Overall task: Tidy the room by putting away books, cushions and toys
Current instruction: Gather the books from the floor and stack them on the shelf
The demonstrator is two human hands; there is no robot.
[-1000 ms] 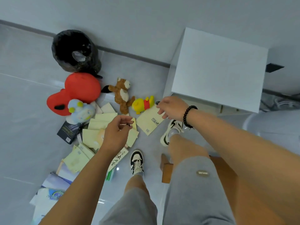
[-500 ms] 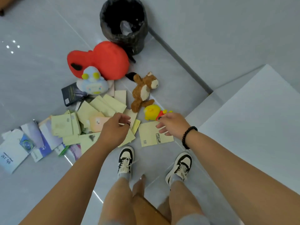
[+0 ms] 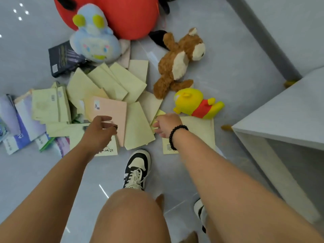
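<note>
A heap of pale yellow books [image 3: 112, 81] lies fanned on the grey floor, with a pink book [image 3: 108, 109] on top. My left hand [image 3: 100, 130] hovers over the pink book's near edge, fingers loosely curled, holding nothing. My right hand [image 3: 166, 124] reaches left with straight fingers that touch the edge of a yellow book [image 3: 140, 127]. Another pale book [image 3: 199, 132] lies under that wrist. Beyond are a brown plush bear [image 3: 178, 62], a yellow plush toy in a red shirt [image 3: 196, 104], a pale blue plush [image 3: 94, 41] and a red cushion [image 3: 129, 16].
A black book [image 3: 61, 58] lies under the blue plush. Blue and purple books [image 3: 22, 120] spread at the left. A white table [image 3: 280, 116] stands at the right. My left shoe [image 3: 138, 165] is just short of the books.
I have bent lower, so the heap looks much larger. Both hands came down nearer the books, and the right hand moved left off the single pale book toward the heap.
</note>
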